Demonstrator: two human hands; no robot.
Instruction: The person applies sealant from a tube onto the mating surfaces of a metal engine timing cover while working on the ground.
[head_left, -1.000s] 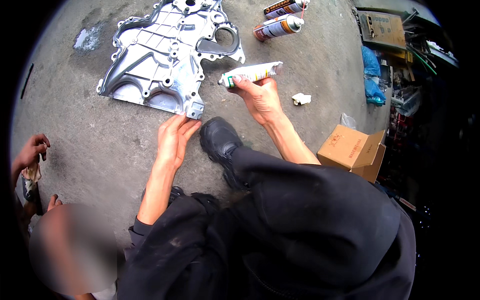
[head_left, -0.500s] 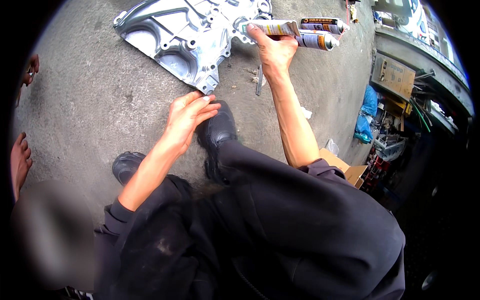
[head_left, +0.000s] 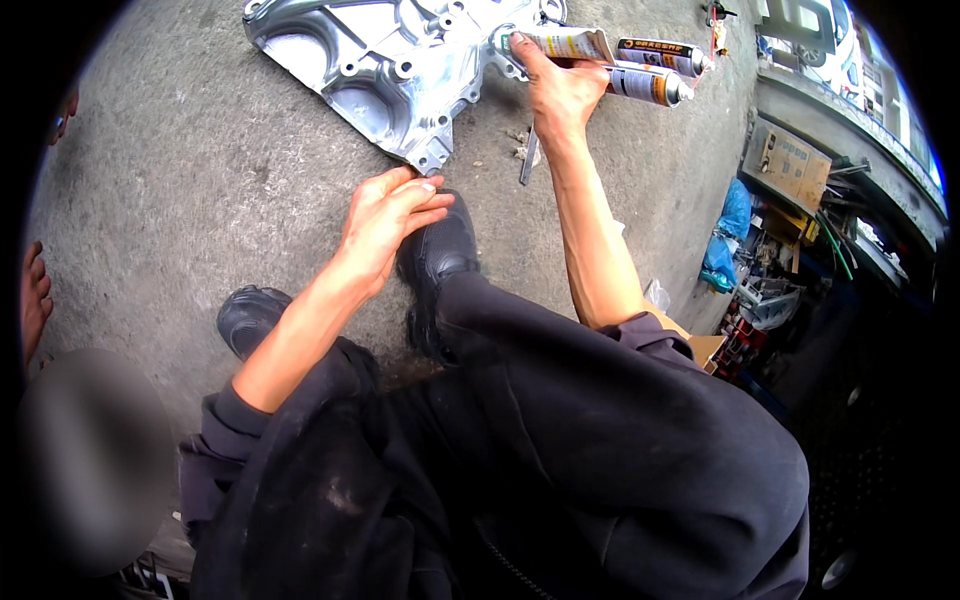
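A silver cast-metal cover (head_left: 385, 85), with ribs and bolt holes, lies on the concrete at the far side. At its near corner is my left hand (head_left: 385, 220), fingers stretched out and apparently touching the edge; it holds nothing I can see. My right hand (head_left: 565, 100) is closed around a pale squeeze tube (head_left: 565, 43), the thumb pressed on its upper side. The tube's left end lies over the cover's right edge, so its tip is hard to make out. Just right of that hand are two spray cans, an upper one (head_left: 655, 55) and a lower one (head_left: 645, 83).
A thin metal strip (head_left: 529, 158) rests on the floor below the cover. My black shoe (head_left: 440, 235) is close to my left hand. Another person's hand (head_left: 37, 300) shows at the left rim. Cardboard (head_left: 785, 160), blue plastic (head_left: 730, 220) and loose parts crowd the right side.
The view has shifted a little, so the cover, cans and right hand appear slightly farther right. Both hands keep nearly the same pose, the right one still on the tube.
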